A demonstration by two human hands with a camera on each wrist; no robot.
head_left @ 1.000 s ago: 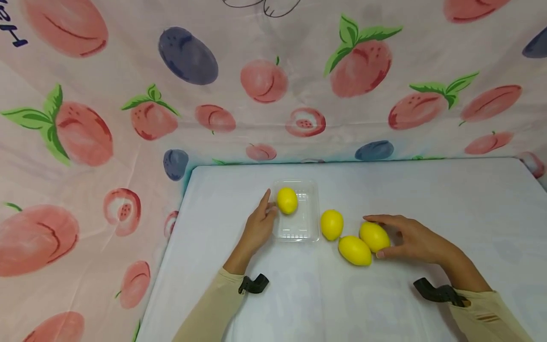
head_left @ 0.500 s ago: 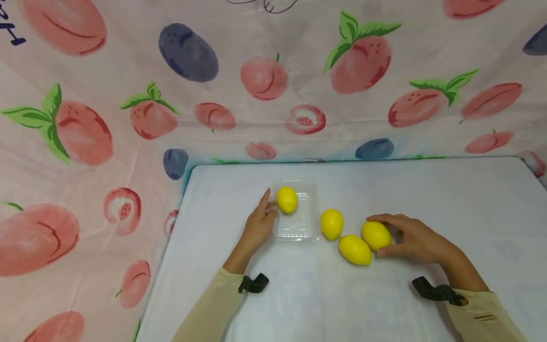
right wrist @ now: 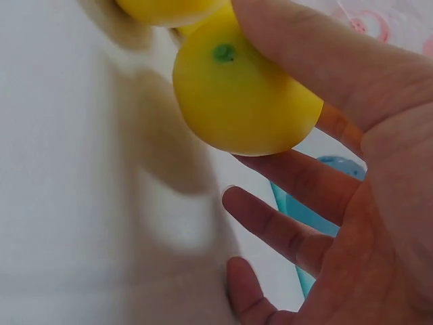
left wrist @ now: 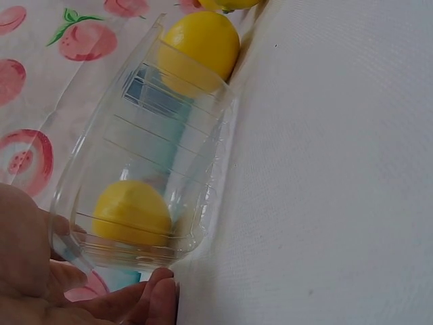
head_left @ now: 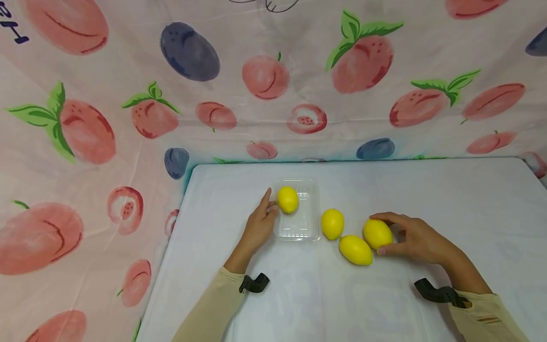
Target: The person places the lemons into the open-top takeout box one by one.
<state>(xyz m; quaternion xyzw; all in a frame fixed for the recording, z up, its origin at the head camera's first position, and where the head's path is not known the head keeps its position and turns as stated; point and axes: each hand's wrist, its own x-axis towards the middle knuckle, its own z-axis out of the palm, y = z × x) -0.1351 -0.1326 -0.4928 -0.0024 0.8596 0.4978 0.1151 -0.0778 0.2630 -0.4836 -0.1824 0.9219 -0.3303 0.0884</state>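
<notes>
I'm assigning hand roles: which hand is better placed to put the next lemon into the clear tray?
The right hand, I think: it grips a lemon right of the clear tray, while the left hand is at the tray's left edge, away from that lemon.

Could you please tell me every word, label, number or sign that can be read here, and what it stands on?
"H": dark blue lettering, sideways, on the fruit-print cloth, at the head view's upper left; the adjoining letters are cut off, so I cannot read the word.
No readable text shows on the yellow lemons, clear container or black wrist mounts.
</notes>
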